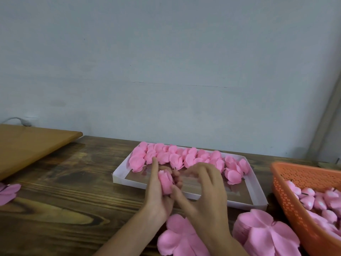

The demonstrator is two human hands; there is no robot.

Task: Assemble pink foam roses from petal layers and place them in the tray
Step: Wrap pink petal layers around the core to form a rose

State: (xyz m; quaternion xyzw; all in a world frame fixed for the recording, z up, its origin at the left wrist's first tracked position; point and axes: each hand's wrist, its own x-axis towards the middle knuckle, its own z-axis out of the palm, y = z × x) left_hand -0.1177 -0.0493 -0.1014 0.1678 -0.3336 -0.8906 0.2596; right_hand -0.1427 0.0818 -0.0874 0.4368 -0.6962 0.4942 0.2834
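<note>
Left hand (158, 193) gripped a pink rose bud (164, 182), held above the bench (73, 191) at the near edge of the tray (129, 180). Its fingers were curled round the far side of the bud, with one digit sticking straight up past the top. Bud was upright, tilted slightly.

Right hand (204, 185) sat just beside it with the fingers arched over and the thumb stretched to the bud's lower end, touching it. Couldn't tell whether the arched fingertips touched the bud or only the left hand's fingers, so the grip on that side was unclear.

The tray was a shallow white box with finished roses (184, 157) packed in rows along its far side and a few more down the right end. The near half showed bare brown floor.

Two stacks of flat petal layers lay on the bench near the person: one (179, 237) under the right forearm, one (267, 235) to its right, against the orange basket (284, 198). The basket held more small pink buds (313, 200), some with dark stems showing.

One loose petal layer (8, 193) lay at the far left edge of the bench. A lighter wooden board (27, 145) overlapped the bench's back left corner, with a grey cable (18, 119) behind it at the wall.
</note>
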